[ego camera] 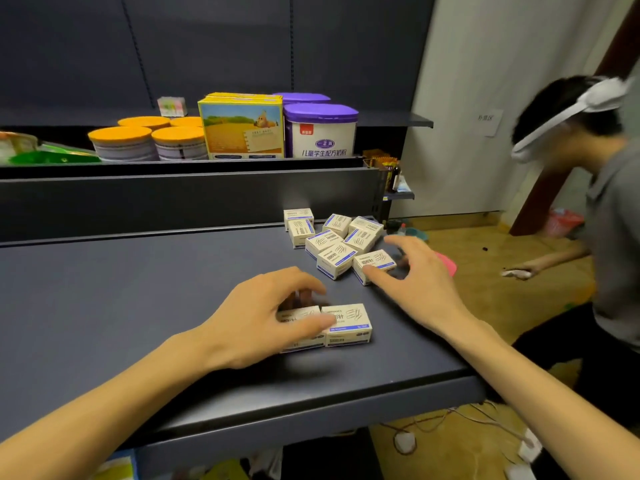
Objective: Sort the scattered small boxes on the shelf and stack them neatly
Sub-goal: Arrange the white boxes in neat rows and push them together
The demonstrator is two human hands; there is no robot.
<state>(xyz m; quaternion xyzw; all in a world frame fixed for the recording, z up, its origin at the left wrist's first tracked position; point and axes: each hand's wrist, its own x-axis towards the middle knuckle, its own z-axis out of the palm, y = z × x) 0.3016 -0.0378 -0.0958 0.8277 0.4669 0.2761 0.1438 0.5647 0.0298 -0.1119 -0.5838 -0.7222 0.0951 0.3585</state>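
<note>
Small boxes [337,245], cream-white cardboard with a blue band along one edge and a paper-clip drawing printed on top, scattered in a loose cluster toward the far right of the dark blue-grey shelf [138,299], lying at mixed angles and touching one another, one pair near the back wall stacked. Two more of the same boxes side by side near the front edge: right box of the pair [347,325] in clear view, left box of the pair [298,329] partly hidden. Left hand [263,317] curled over that left box, thumb on its near side, fingers arched over the far side, gripping it. Right hand [415,275] spread with fingers apart, hovering by the cluster, thumb tip touching the nearest loose box [375,265], nothing grasped. On the upper shelf, orange-lidded tins [121,142], a yellow carton [242,129] and purple-lidded cans [320,129]. To the right, another person [595,188] wearing a white headband device, bent toward the floor.
</note>
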